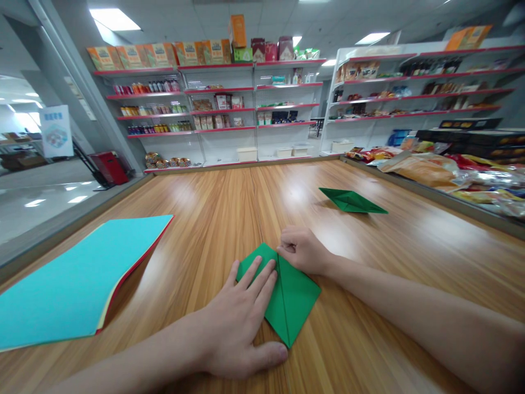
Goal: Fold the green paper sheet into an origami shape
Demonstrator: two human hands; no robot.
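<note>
A folded green paper sheet lies on the wooden table just in front of me. My left hand rests flat on its left half, fingers stretched out and pressing it down. My right hand is curled, its fingertips pinching the paper's far corner along the centre crease. A second folded green paper piece sits farther off to the right, with neither hand near it.
A stack of coloured paper with a turquoise top sheet lies at the left. Snack packets are piled along the table's right edge. Store shelves with goods stand behind.
</note>
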